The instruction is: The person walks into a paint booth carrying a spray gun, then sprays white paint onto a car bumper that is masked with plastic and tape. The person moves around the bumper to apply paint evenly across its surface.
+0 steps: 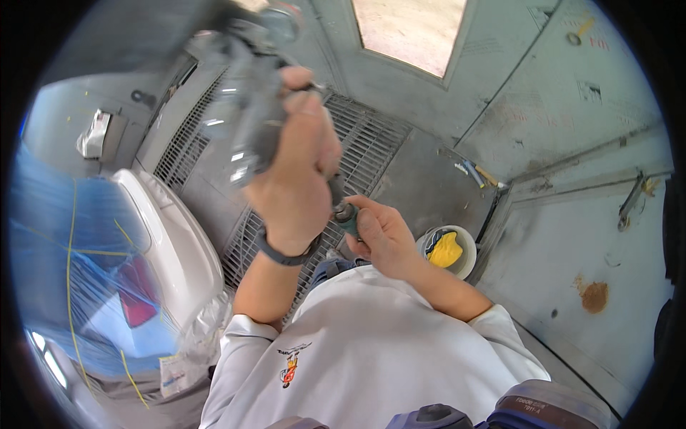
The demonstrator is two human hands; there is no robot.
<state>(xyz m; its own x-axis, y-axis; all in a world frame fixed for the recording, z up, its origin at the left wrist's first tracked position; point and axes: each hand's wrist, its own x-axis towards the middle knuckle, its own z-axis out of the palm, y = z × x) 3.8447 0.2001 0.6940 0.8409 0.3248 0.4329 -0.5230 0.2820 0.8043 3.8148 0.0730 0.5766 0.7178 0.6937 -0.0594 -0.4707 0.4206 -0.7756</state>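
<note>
My left hand (300,154), with a dark band on its wrist, is wrapped round a grey spray gun (250,114) held up in front of me. Motion smears the gun's body, so its details are hard to make out. At the base of its handle, my right hand (382,239) grips a green and metal hose coupling (347,217) between thumb and fingers. The coupling sits right against the handle's lower end; I cannot tell whether it is locked on.
Left of me stands a white car panel (171,243) beside blue masking film (64,272) with yellow tape. Floor grating (364,136) lies ahead. A white bucket (464,250) holds a yellow cloth (445,250). Grey booth walls (572,100) rise at the right. Respirator parts (547,407) show at the lower edge.
</note>
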